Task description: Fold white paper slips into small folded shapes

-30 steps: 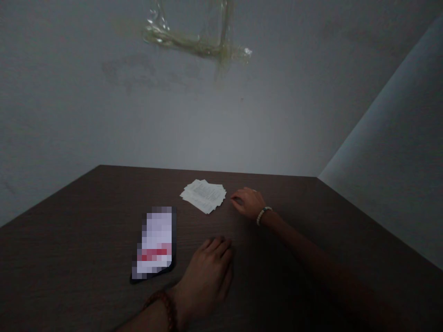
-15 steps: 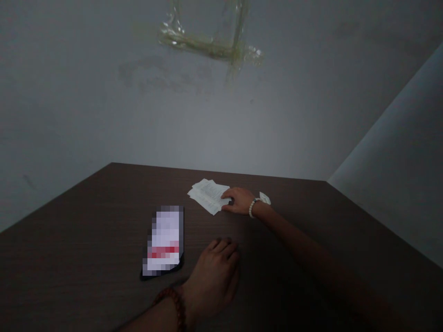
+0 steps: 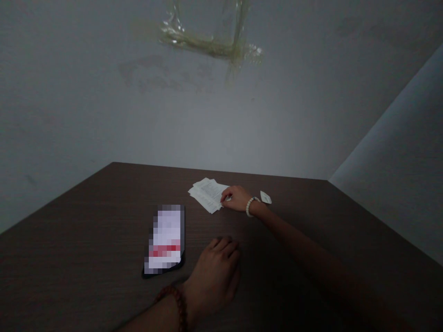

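Note:
A small fanned pile of printed paper slips (image 3: pixel 206 195) lies on the dark wooden table (image 3: pixel 86 207). At the pile's right edge is my right hand (image 3: pixel 237 198), its thumb and index finger pinched together on a slip. A pale beaded bracelet circles that wrist. Nearer to me, my left hand (image 3: pixel 214 272) rests palm down on the tabletop, fingers curled in and close together, with nothing visible in it; its palm side is hidden. It wears a brown beaded bracelet. To its left lies a phone (image 3: pixel 166 235) with a lit, blurred-out screen.
A single small paper piece (image 3: pixel 266 197) lies just right of my right wrist. Behind the table stands a grey wall (image 3: pixel 221 124) with shiny strips of clear tape (image 3: pixel 204 46) on it. Another wall surface slants up at the right.
My right thumb and index finger have closed together at the slips' edge, and the hand has shifted slightly. My left hand stays in place.

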A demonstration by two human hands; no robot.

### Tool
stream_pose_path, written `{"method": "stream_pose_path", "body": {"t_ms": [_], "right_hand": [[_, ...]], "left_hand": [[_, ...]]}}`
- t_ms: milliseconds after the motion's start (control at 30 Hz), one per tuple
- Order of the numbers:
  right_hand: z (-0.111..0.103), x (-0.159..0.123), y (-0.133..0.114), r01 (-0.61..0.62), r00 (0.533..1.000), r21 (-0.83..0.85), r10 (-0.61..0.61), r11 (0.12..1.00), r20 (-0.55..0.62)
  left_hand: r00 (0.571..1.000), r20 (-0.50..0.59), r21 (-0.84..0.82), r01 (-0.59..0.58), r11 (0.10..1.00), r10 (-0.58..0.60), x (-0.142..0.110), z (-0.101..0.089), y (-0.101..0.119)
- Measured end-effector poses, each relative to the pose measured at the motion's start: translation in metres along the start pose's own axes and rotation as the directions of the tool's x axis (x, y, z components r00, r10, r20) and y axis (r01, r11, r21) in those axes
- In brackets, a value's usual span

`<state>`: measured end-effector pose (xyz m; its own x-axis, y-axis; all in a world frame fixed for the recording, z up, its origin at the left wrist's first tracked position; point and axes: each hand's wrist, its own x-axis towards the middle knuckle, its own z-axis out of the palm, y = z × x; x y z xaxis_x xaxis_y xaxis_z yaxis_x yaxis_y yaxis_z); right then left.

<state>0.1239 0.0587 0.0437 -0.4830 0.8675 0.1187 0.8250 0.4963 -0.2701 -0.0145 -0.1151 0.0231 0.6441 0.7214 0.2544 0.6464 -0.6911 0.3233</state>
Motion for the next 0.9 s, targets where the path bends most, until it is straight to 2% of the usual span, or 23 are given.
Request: {"method": "stream_pose_path", "body": {"t_ms": [400, 900], "right_hand": [[0.008, 0.011, -0.006, -0.193, 0.981, 0.132, 0.194, 0.972, 0.002], [0.009, 0.019, -0.012, -0.320, 0.947, 0.158, 0.320, 0.934, 0.024]], "left_hand": [[1.000, 0.024, -0.013, 0.011, 1.000, -0.011, 0.000, -0.004, 0.002], [1.000, 0.020, -0.012, 0.003, 1.000, -0.003, 0.000, -0.004, 0.001]]}}
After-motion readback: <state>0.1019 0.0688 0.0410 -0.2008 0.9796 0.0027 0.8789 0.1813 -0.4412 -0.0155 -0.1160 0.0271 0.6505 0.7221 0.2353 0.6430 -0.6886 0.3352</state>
